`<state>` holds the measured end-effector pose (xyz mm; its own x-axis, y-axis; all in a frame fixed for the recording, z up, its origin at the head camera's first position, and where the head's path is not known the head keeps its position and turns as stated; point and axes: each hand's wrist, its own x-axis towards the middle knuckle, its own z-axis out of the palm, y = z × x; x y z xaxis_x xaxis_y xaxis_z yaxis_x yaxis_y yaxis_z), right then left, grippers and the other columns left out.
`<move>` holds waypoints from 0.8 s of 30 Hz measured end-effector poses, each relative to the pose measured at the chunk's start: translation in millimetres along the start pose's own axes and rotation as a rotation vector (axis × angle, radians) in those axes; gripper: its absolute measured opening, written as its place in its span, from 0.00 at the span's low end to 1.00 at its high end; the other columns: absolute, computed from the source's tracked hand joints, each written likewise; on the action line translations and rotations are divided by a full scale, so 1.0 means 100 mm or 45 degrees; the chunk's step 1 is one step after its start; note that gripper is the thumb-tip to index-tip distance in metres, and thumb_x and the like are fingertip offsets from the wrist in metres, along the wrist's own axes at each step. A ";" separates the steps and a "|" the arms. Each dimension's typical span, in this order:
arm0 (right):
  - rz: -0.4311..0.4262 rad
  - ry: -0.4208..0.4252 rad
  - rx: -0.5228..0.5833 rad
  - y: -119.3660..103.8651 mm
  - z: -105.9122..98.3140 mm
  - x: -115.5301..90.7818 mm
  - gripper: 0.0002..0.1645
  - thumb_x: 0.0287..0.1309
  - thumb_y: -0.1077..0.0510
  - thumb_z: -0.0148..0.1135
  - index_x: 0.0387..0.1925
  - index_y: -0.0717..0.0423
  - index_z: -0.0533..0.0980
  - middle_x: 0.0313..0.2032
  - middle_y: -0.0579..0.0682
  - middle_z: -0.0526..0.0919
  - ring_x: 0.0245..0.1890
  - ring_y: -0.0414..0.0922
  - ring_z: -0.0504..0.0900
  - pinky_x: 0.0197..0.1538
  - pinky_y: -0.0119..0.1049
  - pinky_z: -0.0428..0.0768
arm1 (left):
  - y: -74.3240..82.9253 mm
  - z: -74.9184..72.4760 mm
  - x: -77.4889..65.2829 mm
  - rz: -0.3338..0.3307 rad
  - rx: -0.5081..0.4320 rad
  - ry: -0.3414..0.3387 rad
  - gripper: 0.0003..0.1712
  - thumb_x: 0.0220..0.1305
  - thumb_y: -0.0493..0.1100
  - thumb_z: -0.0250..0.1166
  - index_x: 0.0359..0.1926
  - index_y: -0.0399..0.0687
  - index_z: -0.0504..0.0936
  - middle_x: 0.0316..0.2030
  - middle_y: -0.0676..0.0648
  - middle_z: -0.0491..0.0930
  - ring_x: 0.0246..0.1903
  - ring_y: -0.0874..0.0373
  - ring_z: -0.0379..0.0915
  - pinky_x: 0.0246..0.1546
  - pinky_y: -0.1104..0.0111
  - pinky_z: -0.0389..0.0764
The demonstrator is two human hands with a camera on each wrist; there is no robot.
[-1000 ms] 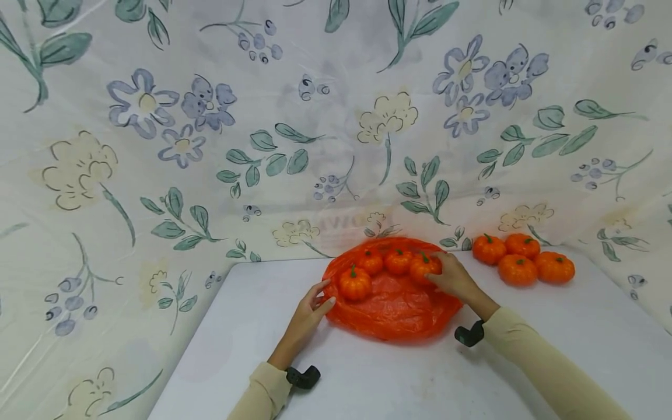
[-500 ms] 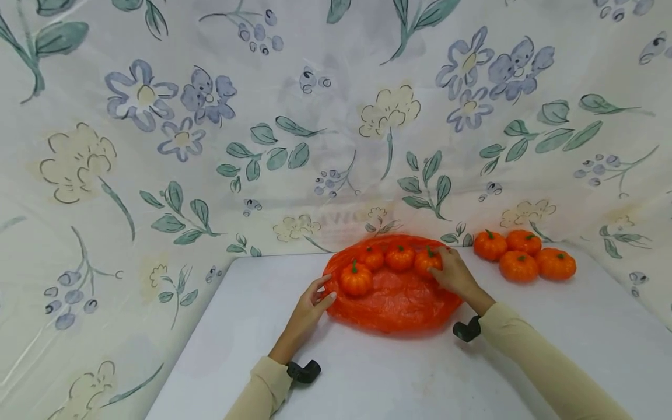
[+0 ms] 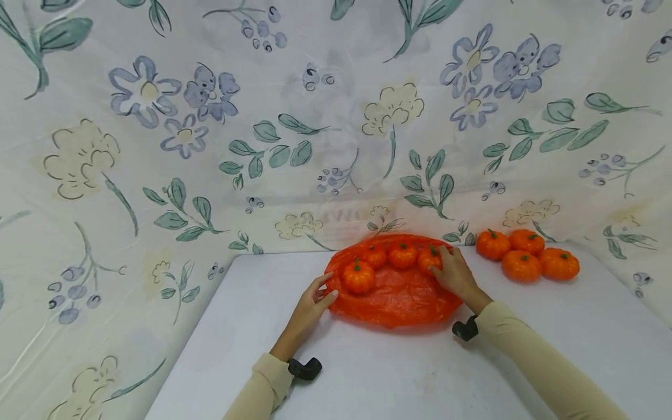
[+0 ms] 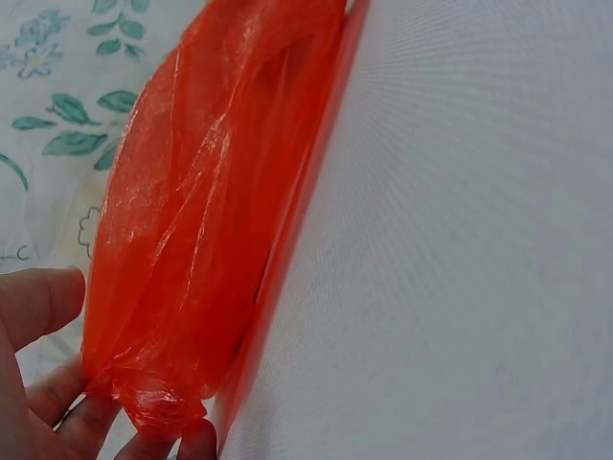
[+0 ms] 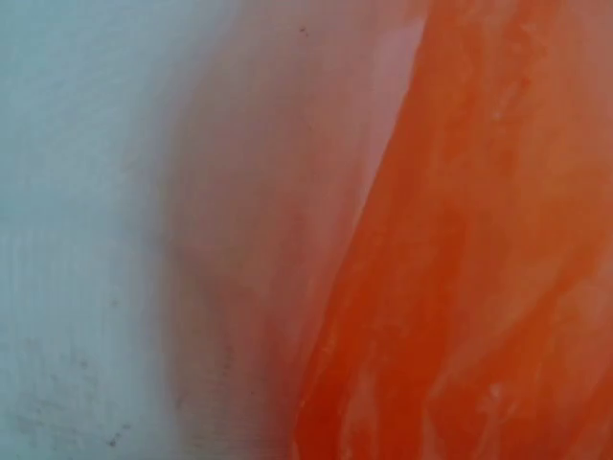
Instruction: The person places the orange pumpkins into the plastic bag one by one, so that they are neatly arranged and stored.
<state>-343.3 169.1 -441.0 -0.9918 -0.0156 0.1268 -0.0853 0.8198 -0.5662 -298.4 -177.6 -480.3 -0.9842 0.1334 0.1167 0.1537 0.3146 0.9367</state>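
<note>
Floral white sheeting (image 3: 315,157), white table (image 3: 388,370): your right hand (image 3: 458,279) grips a ribbed orange pumpkin (image 3: 426,262) at two o'clock of the red plastic bag (image 3: 401,297); your left hand (image 3: 310,307), thumb wide, likely steadies its nine-o'clock edge.

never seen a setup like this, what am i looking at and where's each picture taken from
There's no machine, just a person's bare left hand and right hand. A head-worn camera takes the wide picture; a dark camera on each wrist takes the close-ups, the right one blurry. On the white table lies an orange-red plastic bag with four small pumpkins in or on it. Four more pumpkins sit farther right. The right hand holds the bag's rightmost pumpkin; the left hand touches the bag's left end.
</note>
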 end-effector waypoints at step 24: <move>0.010 -0.040 -0.053 -0.01 -0.13 -0.06 0.38 0.66 0.56 0.63 0.68 0.73 0.62 0.65 0.74 0.65 0.62 0.69 0.71 0.64 0.64 0.72 | 0.01 -0.03 -0.04 0.034 -0.047 -0.028 0.34 0.66 0.45 0.66 0.72 0.53 0.67 0.68 0.41 0.69 0.59 0.43 0.74 0.56 0.53 0.81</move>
<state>-335.8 176.3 -430.6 -0.9950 -0.0261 0.0966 -0.0739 0.8431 -0.5327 -295.1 -180.9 -479.0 -0.9775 0.1623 0.1349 0.1762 0.2754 0.9451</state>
